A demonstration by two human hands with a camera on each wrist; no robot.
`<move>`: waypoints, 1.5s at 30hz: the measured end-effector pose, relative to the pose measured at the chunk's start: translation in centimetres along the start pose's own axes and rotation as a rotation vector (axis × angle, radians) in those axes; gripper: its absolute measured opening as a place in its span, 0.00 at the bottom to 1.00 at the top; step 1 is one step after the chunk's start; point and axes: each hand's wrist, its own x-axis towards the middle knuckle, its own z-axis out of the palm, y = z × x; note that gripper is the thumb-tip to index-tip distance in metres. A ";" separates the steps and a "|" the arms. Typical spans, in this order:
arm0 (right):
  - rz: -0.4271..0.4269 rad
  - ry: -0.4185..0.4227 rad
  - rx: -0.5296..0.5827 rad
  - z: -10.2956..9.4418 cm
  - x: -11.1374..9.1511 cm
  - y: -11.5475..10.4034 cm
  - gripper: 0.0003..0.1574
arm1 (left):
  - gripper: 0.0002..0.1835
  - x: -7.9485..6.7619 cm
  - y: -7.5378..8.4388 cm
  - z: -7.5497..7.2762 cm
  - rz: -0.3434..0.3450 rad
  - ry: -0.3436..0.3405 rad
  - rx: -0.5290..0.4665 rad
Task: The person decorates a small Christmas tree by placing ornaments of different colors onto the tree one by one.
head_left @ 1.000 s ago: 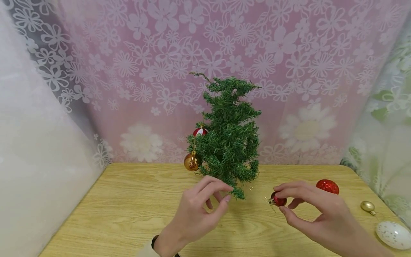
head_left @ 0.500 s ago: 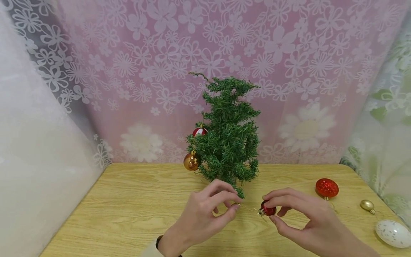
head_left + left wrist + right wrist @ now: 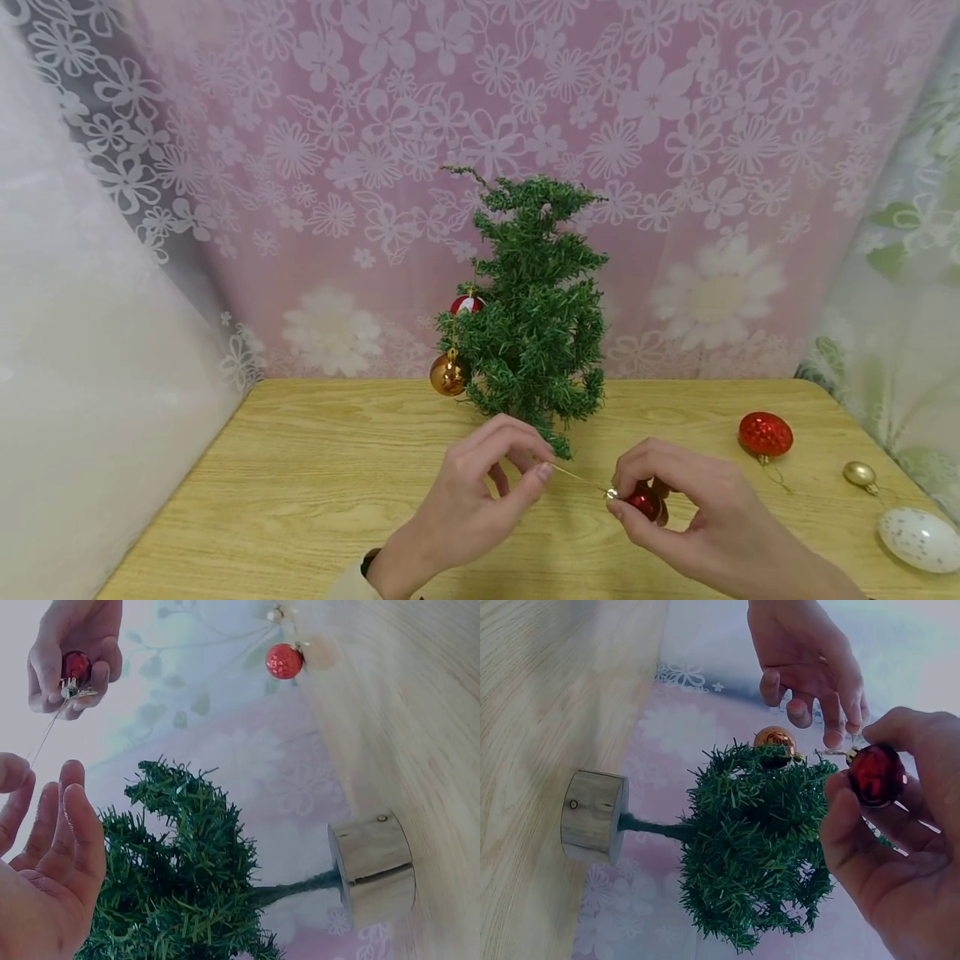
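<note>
My right hand (image 3: pixel 686 508) grips a small dark-red Christmas bauble (image 3: pixel 645 501) near its gold cap, in front of the tree to the right. Thumb and index finger of my left hand (image 3: pixel 487 479) pinch the end of the bauble's thin gold string (image 3: pixel 576 476), which runs taut between the hands. In the left wrist view the bauble (image 3: pixel 76 667) has its cap turned toward the left hand. The small green Christmas tree (image 3: pixel 536 317) stands behind both hands; its round wooden base (image 3: pixel 373 870) shows in the left wrist view.
On the tree's left side hang a gold bauble (image 3: pixel 448 375) and a red-and-white one (image 3: pixel 467 305). At the table's right lie a red glitter ornament (image 3: pixel 765 434), a small gold bauble (image 3: pixel 859 475) and a white speckled egg-shaped ornament (image 3: pixel 918 539). A floral curtain (image 3: pixel 375 167) closes the back.
My right hand has moved left and slightly down with the bauble, its fingers shifting toward the cap. My left hand has moved a little right and taken the string, now pulled straight.
</note>
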 end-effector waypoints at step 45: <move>0.085 0.077 -0.217 1.8 4.1 -0.1 0.12 | 0.05 2.0 1.0 -3.4 -0.084 0.135 0.213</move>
